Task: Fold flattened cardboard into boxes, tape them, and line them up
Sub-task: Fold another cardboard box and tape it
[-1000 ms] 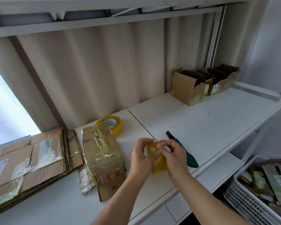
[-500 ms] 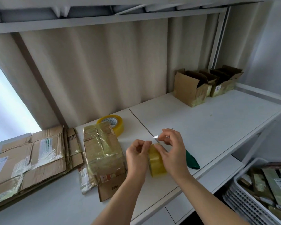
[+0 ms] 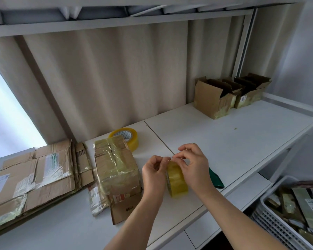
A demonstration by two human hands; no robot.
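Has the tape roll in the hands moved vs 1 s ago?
Yes. The hand-held tape roll has turned from face-on to edge-on and now covers more of the green-handled knife lying on the desk.

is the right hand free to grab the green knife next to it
Probably not yet: the right hand is picking at the tape roll that both hands hold. The green knife lies just beyond its wrist, unobstructed once it lets go.

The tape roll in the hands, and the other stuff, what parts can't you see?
Head view:
- Tape roll: its loose end is hidden by the left hand and right hand.
- Green-handled tool: mostly behind the right hand.
- Labels on the flat cardboard: too small to read; picture edge cuts the stack.
- White basket: cut off at the corner.
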